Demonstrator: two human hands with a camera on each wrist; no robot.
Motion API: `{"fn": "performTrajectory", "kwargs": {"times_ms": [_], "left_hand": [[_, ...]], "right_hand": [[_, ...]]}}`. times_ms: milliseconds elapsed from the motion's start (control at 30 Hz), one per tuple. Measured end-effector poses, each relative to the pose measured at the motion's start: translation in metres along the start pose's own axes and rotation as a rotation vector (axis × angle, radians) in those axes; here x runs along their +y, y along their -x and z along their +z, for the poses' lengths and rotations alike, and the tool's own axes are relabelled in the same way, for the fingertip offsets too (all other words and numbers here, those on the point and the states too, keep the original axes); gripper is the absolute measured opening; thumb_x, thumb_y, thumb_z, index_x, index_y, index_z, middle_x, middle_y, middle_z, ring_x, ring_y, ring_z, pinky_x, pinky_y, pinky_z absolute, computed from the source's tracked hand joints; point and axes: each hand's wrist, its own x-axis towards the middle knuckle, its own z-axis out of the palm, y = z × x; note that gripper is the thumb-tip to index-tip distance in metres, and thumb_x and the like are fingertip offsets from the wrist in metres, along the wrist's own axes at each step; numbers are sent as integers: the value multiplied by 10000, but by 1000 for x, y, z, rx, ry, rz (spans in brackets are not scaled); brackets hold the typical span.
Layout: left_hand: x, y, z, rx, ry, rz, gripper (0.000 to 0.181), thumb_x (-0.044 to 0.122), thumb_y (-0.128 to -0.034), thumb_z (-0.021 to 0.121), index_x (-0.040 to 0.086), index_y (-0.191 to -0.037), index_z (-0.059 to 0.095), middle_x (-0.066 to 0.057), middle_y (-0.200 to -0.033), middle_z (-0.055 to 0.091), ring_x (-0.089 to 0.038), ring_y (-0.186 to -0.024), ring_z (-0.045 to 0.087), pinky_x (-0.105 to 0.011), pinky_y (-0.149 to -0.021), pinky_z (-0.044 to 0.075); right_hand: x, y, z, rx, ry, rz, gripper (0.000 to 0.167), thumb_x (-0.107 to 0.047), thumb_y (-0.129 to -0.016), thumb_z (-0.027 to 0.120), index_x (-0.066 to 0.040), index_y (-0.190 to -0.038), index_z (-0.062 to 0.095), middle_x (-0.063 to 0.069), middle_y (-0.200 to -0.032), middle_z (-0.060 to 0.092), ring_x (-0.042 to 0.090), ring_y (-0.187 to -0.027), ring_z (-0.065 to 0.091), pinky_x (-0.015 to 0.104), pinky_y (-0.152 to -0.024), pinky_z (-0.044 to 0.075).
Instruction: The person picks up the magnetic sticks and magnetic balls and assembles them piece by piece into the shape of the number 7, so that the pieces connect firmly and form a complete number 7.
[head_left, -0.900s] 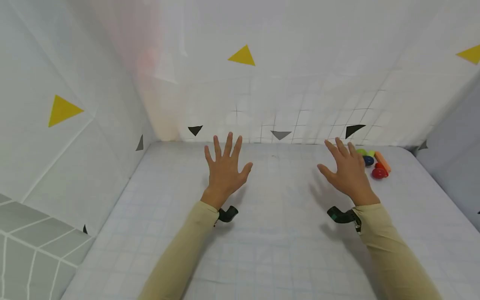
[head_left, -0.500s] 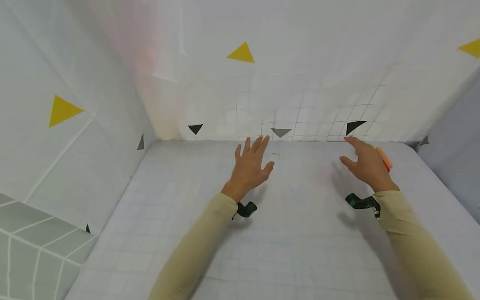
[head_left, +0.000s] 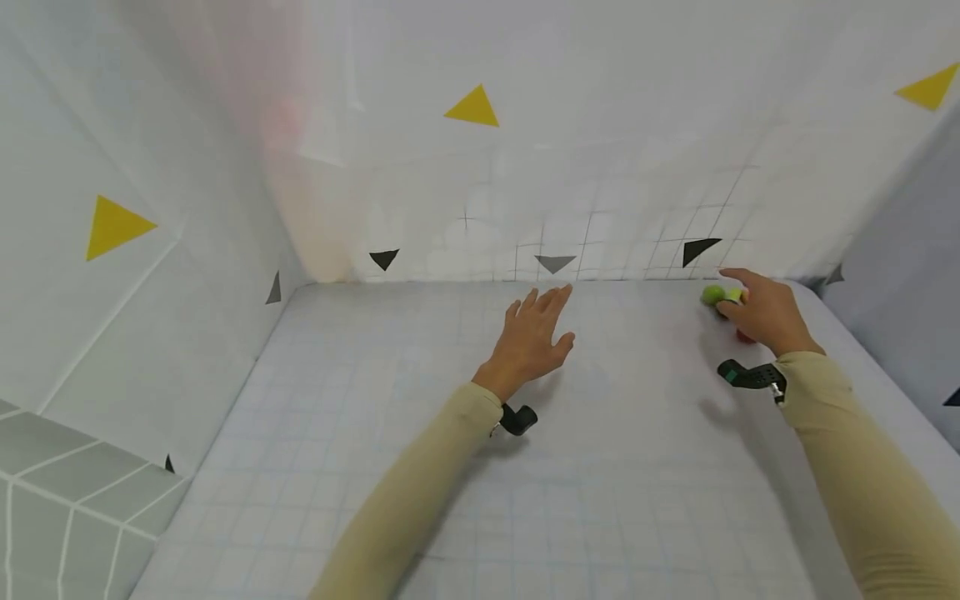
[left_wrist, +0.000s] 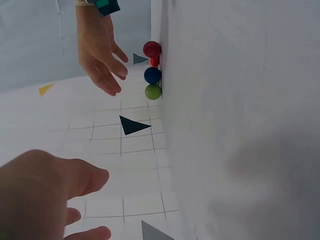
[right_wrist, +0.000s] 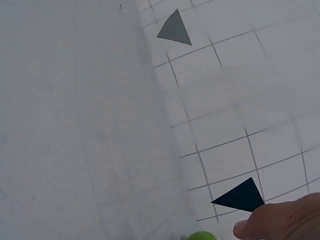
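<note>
My right hand (head_left: 772,312) hovers over a small cluster of coloured things at the table's far right, thumb and index finger apart. In the left wrist view that hand (left_wrist: 100,52) holds nothing and is apart from them. The cluster has a green ball (head_left: 712,294), a yellow-green piece (head_left: 734,294), a red ball (left_wrist: 152,49), a blue ball (left_wrist: 152,75) and a red piece (left_wrist: 154,62) between the balls. The right hand partly covers them in the head view. My left hand (head_left: 528,342) is held over the table's middle, fingers extended, touching nothing visible.
The white table (head_left: 375,467) meets a white back wall (head_left: 615,150) with grid lines and triangle marks. A side wall (head_left: 82,317) stands on the left, another on the right. Each wrist carries a black camera mount (head_left: 752,376).
Both hands have moved to the right. The right hand has come over the coloured things, which stood in plain view beside it, and now hides part of them.
</note>
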Motion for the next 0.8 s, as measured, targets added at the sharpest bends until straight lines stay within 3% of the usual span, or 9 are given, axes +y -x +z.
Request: {"fn": "performTrajectory", "kwargs": {"times_ms": [67,200,367,567,800], "left_hand": [[2,-2,4,-10,-1,5,697,353,-1072,564,189,-1666,238,-41,-1657,347,-345,-1526,262,-534,-1216,211],[7,-6,13,-26,-5,22,692,349,-1069,563,191,-1664,247,-32,-1642,375,-335,-1513,299,-523,-1211,234],[16,-16,19,-54,-8,53,694,348,-1070,560,205,-1666,236,-19,-1633,386,-317,-1498,333,-512,-1202,260],[39,-34,26,-104,-13,65,708,377,-1075,542,231,-1677,198,7,-1653,349,-284,-1509,316,-462,-1205,265],[65,-49,36,-165,-23,56,749,427,-1078,528,280,-1687,116,63,-1680,278,-232,-1532,259,-376,-1214,236]], "right_hand": [[5,-2,1,-17,-1,26,608,-118,-1011,607,20,-1559,381,433,-1437,417,573,-1187,427,786,-1024,305],[14,-10,7,-39,0,69,599,-109,-1016,596,24,-1557,378,433,-1415,426,580,-1194,425,770,-1015,341],[19,-22,17,-27,3,20,549,-99,-1003,594,53,-1506,435,440,-1345,484,572,-1185,480,711,-948,434],[21,-37,21,5,5,-33,488,-85,-982,597,76,-1432,501,416,-1370,495,578,-1224,481,707,-956,422],[30,-48,28,-74,36,38,502,-104,-995,598,75,-1449,478,431,-1379,457,563,-1154,468,701,-906,436]]}}
